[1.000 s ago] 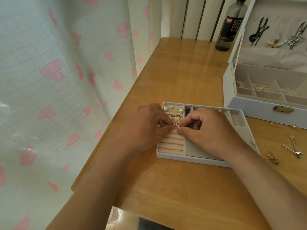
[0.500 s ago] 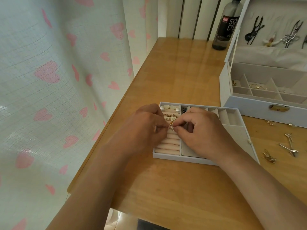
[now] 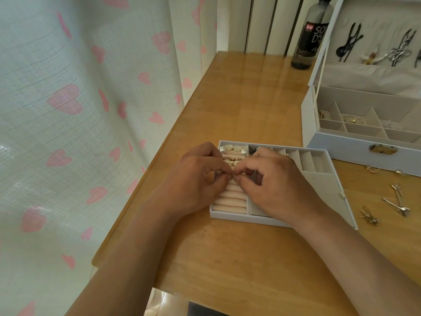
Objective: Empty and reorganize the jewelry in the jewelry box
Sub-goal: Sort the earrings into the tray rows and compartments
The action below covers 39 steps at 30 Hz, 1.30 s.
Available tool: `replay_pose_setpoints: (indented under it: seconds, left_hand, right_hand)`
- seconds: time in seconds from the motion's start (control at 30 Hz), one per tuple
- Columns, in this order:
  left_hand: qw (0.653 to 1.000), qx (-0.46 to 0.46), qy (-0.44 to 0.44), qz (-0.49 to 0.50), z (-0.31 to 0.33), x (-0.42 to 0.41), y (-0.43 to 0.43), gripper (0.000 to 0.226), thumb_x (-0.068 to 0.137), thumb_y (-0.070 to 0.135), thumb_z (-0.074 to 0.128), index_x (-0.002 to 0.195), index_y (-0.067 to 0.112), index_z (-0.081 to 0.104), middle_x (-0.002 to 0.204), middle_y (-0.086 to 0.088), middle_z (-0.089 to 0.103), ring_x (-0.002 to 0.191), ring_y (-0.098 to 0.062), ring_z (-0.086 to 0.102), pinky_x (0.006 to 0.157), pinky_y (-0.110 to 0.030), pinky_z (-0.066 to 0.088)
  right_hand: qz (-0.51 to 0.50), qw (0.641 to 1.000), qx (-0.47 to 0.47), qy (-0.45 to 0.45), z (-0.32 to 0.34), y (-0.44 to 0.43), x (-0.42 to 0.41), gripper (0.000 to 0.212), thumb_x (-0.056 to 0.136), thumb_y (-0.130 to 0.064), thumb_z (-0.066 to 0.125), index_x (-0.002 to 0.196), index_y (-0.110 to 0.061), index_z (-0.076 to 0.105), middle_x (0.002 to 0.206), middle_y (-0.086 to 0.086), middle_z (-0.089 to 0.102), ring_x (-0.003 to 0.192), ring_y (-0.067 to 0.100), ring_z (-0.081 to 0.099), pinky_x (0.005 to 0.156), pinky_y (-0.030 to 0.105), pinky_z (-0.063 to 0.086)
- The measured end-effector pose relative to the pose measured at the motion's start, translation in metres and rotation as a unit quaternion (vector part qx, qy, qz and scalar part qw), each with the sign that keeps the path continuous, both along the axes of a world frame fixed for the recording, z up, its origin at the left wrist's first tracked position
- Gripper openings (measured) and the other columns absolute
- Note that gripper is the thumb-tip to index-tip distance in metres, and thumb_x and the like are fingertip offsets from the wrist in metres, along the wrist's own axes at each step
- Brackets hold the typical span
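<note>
Head view: your left grip (image 3: 200, 179) and right grip (image 3: 273, 185) pinch a small gold piece (image 3: 233, 176) over the tray (image 3: 330, 190), beside the counter (image 3: 227, 258) edge at 9 o'clock; free counter at 6 o'clock. Pose unchanged.

Head-worn view, downward, close, apparently above table (image 3: 239, 258)

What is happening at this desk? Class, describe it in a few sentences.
A person's left grip and right grip meet over the ring rolls of a tray on the desk, both pinching a small piece too tiny to identify. Rings sit at the rolls' far end. The jewelry box stands open to the right, and loose clips lie on the desk right of the tray.
</note>
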State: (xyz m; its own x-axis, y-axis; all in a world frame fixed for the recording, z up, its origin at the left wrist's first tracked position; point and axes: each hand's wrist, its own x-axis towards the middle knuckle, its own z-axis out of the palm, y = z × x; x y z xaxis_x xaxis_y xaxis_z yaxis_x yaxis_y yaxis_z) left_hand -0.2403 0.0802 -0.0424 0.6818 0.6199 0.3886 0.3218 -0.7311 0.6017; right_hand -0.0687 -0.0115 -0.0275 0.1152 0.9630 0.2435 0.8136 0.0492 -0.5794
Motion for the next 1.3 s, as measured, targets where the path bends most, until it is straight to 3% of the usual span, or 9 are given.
replay_pose_setpoints:
  seconds: [0.17, 0.33, 0.57, 0.73, 0.9, 1.07, 1.13, 1.3]
  left_hand:
    - [1.0, 0.0, -0.008, 0.002, -0.002, 0.0, 0.0, 0.012, 0.085, 0.019, 0.07, 0.092, 0.019, 0.079, 0.094, 0.004, 0.058, 0.084, -0.009, 0.058, 0.072, -0.019, 0.046]
    - [1.0, -0.005, -0.01, 0.008, -0.005, 0.001, 0.0, 0.011, 0.087, 0.018, 0.07, 0.094, 0.018, 0.078, 0.094, 0.005, 0.058, 0.084, -0.007, 0.057, 0.073, -0.013, 0.041]
    - [1.0, -0.012, -0.005, 0.014, -0.007, 0.001, 0.0, 0.011, 0.089, 0.02, 0.069, 0.096, 0.02, 0.077, 0.097, 0.006, 0.057, 0.085, -0.008, 0.056, 0.071, -0.019, 0.042]
    - [1.0, -0.003, -0.002, 0.014, -0.006, 0.002, 0.002, 0.01, 0.086, 0.021, 0.071, 0.094, 0.021, 0.078, 0.094, 0.007, 0.056, 0.084, -0.007, 0.056, 0.07, -0.017, 0.043]
    - [1.0, 0.001, 0.003, 0.011, -0.004, 0.002, 0.003, 0.011, 0.086, 0.024, 0.072, 0.093, 0.023, 0.08, 0.095, 0.007, 0.055, 0.085, -0.007, 0.055, 0.07, -0.018, 0.044]
    - [0.999, -0.03, -0.014, 0.024, -0.004, -0.001, 0.001, 0.012, 0.087, 0.019, 0.074, 0.096, 0.024, 0.079, 0.096, 0.009, 0.056, 0.085, -0.008, 0.056, 0.071, -0.014, 0.043]
    - [0.998, -0.052, -0.021, 0.031, -0.004, -0.001, 0.001, 0.012, 0.086, 0.017, 0.074, 0.095, 0.024, 0.078, 0.095, 0.01, 0.057, 0.084, -0.009, 0.056, 0.071, -0.015, 0.043]
    - [0.998, -0.048, -0.013, 0.029, -0.004, 0.001, 0.0, 0.011, 0.085, 0.015, 0.074, 0.091, 0.023, 0.079, 0.094, 0.011, 0.057, 0.084, -0.007, 0.057, 0.07, -0.009, 0.04]
  right_hand:
    - [0.02, 0.999, 0.015, -0.045, -0.001, 0.0, -0.005, 0.005, 0.092, -0.022, 0.065, 0.091, -0.02, 0.069, 0.089, -0.009, 0.052, 0.079, 0.014, 0.057, 0.068, 0.043, 0.053]
    - [-0.007, 0.99, 0.012, -0.139, 0.004, -0.003, -0.007, 0.014, 0.096, -0.033, 0.057, 0.093, -0.02, 0.061, 0.091, -0.009, 0.047, 0.075, 0.019, 0.056, 0.059, 0.036, 0.048]
    - [-0.035, 0.988, -0.036, -0.144, 0.008, -0.005, -0.001, 0.017, 0.098, -0.036, 0.052, 0.099, -0.023, 0.062, 0.099, -0.008, 0.053, 0.088, 0.018, 0.058, 0.072, 0.039, 0.051]
    - [-0.061, 0.995, -0.035, -0.076, 0.008, -0.001, -0.001, 0.014, 0.09, -0.036, 0.067, 0.08, -0.027, 0.064, 0.083, -0.013, 0.056, 0.081, 0.011, 0.056, 0.07, 0.042, 0.053]
    - [-0.059, 0.997, -0.045, -0.038, 0.007, -0.001, 0.001, 0.015, 0.086, -0.039, 0.073, 0.078, -0.028, 0.068, 0.077, -0.013, 0.059, 0.076, 0.006, 0.055, 0.067, 0.038, 0.052]
    - [-0.055, 0.995, -0.064, 0.061, 0.01, -0.002, 0.013, 0.007, 0.089, -0.026, 0.071, 0.084, -0.029, 0.074, 0.074, -0.014, 0.065, 0.072, -0.002, 0.058, 0.06, 0.013, 0.044]
    - [-0.061, 0.994, -0.06, 0.069, 0.008, -0.002, 0.013, 0.008, 0.088, -0.024, 0.071, 0.083, -0.029, 0.074, 0.072, -0.014, 0.065, 0.069, -0.003, 0.058, 0.059, 0.013, 0.042]
    - [-0.07, 0.995, -0.062, 0.022, 0.008, -0.001, 0.007, 0.005, 0.085, -0.029, 0.07, 0.08, -0.03, 0.072, 0.076, -0.015, 0.065, 0.076, 0.003, 0.06, 0.072, 0.038, 0.055]
